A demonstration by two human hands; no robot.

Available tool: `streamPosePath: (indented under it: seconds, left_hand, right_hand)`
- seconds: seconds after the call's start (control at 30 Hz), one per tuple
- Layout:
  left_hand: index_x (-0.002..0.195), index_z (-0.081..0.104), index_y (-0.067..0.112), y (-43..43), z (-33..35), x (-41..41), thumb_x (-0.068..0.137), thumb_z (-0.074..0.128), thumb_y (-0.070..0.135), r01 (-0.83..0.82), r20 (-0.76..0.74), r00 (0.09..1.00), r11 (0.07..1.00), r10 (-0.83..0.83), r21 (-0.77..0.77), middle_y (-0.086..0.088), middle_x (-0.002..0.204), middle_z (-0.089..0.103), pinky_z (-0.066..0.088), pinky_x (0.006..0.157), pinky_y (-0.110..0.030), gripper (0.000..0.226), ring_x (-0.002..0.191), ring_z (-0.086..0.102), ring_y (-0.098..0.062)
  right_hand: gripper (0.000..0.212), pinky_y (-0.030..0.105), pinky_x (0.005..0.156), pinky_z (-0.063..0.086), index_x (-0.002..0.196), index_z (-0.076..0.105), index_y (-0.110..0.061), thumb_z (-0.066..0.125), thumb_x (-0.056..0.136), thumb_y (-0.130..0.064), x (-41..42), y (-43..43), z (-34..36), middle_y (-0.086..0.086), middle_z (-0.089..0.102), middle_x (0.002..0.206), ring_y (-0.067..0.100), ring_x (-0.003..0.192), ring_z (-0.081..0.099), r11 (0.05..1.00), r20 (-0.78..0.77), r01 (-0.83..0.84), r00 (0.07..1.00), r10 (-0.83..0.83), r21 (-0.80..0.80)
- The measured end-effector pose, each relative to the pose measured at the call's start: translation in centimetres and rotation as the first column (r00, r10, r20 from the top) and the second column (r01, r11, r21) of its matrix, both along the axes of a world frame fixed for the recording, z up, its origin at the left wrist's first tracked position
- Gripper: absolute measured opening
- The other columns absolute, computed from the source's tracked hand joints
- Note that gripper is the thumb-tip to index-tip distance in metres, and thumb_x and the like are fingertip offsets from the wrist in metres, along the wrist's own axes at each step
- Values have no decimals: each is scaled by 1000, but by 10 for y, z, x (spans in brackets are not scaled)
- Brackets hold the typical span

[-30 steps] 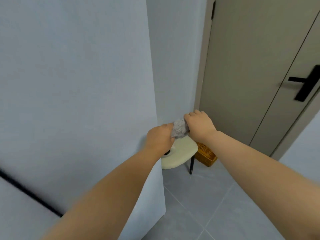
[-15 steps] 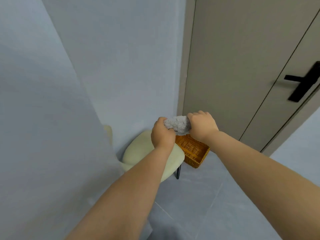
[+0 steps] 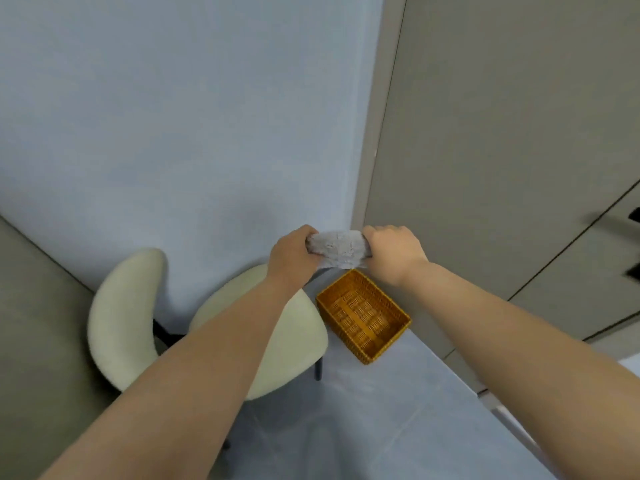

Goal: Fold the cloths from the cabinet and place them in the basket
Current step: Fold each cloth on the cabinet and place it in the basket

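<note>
Cloth (image 3: 337, 249) count: just one, a small grey fuzzy thing, bunched up and held in the air between two hands. The left hand (image 3: 292, 252) has its fingers curled round the cloth's left end, and the right hand (image 3: 394, 252) grips the right end the same way, knuckles up. So it's stretched between them, over the corner of the room.

One basket (image 3: 389, 342) too, an orange woven rectangle sitting on the floor (image 3: 398, 410) below the cloth. One cream chair (image 3: 294, 341) with a round seat and a curved backrest, on dark legs.

Room-wise it's pale grey floor tile, a light blue wall (image 3: 207, 133) straight ahead and a grey-beige door (image 3: 502, 133) on the right, with a dark handle (image 3: 635, 216) at the frame edge, pretty blurry. A grey panel (image 3: 27, 341) runs down the left side; can't tell what it belongs to.

The basket sits at an angle, one long side just beside the chair seat and the far corner near the door frame. Open floor lies on its near side, between the two forearms.
</note>
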State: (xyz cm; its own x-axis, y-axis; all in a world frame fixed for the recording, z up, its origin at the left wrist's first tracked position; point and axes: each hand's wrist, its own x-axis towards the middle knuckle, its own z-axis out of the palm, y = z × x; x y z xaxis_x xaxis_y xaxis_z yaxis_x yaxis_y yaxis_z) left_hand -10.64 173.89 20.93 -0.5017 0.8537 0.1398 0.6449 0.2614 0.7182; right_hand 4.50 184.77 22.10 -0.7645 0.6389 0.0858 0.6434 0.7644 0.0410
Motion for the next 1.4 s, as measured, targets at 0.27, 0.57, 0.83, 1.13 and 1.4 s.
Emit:
streamPosePath:
  seconds: [0.27,0.57,0.83,1.13,1.4]
  left_hand:
    - [88,61,9,82,-39,2,77,62,1,-83,45,995,996,85,-44,2,76,58,33,58,-25,14,72,52,-17]
    - [88,54,4,192,-117,-50,81,60,1,-89,291,948,986,127,-140,-9,83,58,35,57,-22,9,75,49,-17]
    - [102,59,3,257,-210,-68,85,60,-3,-200,503,821,961,271,-192,-4,93,61,46,67,-16,19,87,59,-18]
    - [110,60,10,333,-463,-55,93,59,23,-455,583,627,851,516,-263,-2,101,63,46,79,-29,22,92,59,-18]
    - [115,59,12,371,-640,-21,96,53,32,-561,648,458,764,608,-320,-2,105,62,44,74,-26,29,90,56,-15]
  right_hand:
    - [11,31,72,26,94,45,-17,53,90,-23,-5,95,-37,6,61,100,28,93,58,994,61,-109,992,110,-27]
    - [14,29,65,32,93,50,-12,55,84,-21,-46,198,-109,8,61,97,30,89,58,944,-5,22,1000,-25,-330]
    - [25,29,49,29,72,46,-18,67,81,-28,-73,273,-199,-4,49,69,19,68,50,746,-54,168,963,-264,-645]
    - [23,38,79,54,104,60,-5,66,88,-21,-87,352,-463,11,69,98,25,90,67,-237,151,-83,562,-814,-968]
    - [44,44,87,55,123,53,-7,64,88,-33,-82,377,-654,9,63,114,26,97,63,-163,149,14,497,-855,-986]
